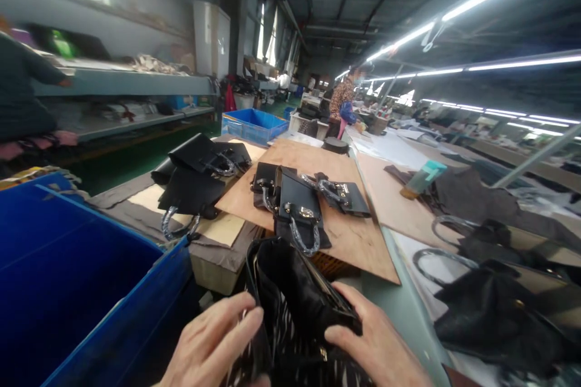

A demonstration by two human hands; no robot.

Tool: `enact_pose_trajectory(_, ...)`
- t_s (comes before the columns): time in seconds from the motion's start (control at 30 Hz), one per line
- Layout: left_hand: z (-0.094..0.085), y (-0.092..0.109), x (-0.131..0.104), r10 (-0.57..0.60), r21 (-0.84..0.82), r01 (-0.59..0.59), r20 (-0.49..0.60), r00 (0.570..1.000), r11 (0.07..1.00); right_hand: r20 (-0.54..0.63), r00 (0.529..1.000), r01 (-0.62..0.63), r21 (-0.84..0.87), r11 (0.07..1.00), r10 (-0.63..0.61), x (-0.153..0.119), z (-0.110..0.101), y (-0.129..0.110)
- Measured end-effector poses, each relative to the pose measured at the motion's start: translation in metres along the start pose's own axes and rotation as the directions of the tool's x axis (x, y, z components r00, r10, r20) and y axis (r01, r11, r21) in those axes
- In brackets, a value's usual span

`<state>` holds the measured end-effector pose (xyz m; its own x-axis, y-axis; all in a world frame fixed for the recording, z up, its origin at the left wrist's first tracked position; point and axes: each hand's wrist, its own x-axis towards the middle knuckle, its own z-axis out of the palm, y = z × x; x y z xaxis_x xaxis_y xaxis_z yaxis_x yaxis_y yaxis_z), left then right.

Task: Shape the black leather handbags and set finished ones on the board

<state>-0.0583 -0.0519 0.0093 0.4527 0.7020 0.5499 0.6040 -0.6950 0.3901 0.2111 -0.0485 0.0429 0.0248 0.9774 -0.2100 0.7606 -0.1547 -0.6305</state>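
A black handbag (295, 290) stands with its mouth open at the bottom centre, and a striped lining shows inside. My right hand (370, 338) grips its right rim, the thumb inside and the fingers over the edge. On the left side of the same bag is my left hand (218, 338), its fingers bent and pressed against the bag's edge, slightly blurred. Just beyond, several small black handbags (299, 196) with wrapped handles lie on a brown board (354, 242).
Blue bins stand at the left (91, 278) and farther back (254, 124). More black bags lie on the left table (195, 175) and at the right (503, 308). A green-topped bottle (422, 178) lies beyond. One person (341, 100) stands ahead; another's sleeve (27, 78) shows far left.
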Motion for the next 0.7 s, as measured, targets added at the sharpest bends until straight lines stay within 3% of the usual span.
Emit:
enact_pose_trajectory(0.07, -0.009, -0.003, 0.018, -0.119, 0.022, 0.122, -0.119, 0.986, 0.992, 0.059, 0.998, 0.035, -0.026, 0.999, -0.034, 0.003, -0.008, -0.007)
enact_pose_trajectory(0.13, -0.014, -0.007, 0.042, -0.224, 0.015, 0.228, -0.129, 0.966, 0.974, 0.104, 0.992, 0.072, -0.06, 0.996, -0.066, 0.004, -0.014, -0.016)
enact_pose_trajectory(0.2, -0.016, -0.014, 0.066, -0.302, 0.003, 0.302, -0.033, 0.953, 0.953, 0.132, 0.986, 0.115, -0.084, 0.99, -0.103, 0.003, -0.019, -0.024)
enact_pose_trajectory(0.3, -0.01, -0.029, 0.089, -0.345, -0.101, 0.375, 0.232, 0.91, 0.922, 0.162, 0.98, 0.129, -0.089, 0.988, -0.113, 0.001, -0.026, -0.035)
enact_pose_trajectory(0.37, -0.002, -0.04, 0.095, -0.295, -0.253, 0.427, 0.428, 0.854, 0.868, 0.193, 0.977, 0.101, -0.06, 0.993, -0.088, 0.0, -0.031, -0.04)
enact_pose_trajectory(0.47, 0.005, -0.051, 0.098, -0.098, -0.473, 0.493, 0.642, 0.761, 0.73, 0.254, 0.965, 0.066, 0.03, 0.997, -0.071, 0.0, -0.042, -0.042)
enact_pose_trajectory(0.53, 0.005, -0.053, 0.099, -0.006, -0.507, 0.556, 0.735, 0.678, 0.659, 0.316, 0.946, 0.023, 0.136, 0.99, -0.065, 0.002, -0.051, -0.038)
enact_pose_trajectory(0.7, -0.003, -0.05, 0.092, 0.045, -0.454, 0.716, 0.858, 0.511, 0.531, 0.45, 0.893, -0.151, 0.314, 0.937, -0.007, 0.008, -0.061, -0.011)
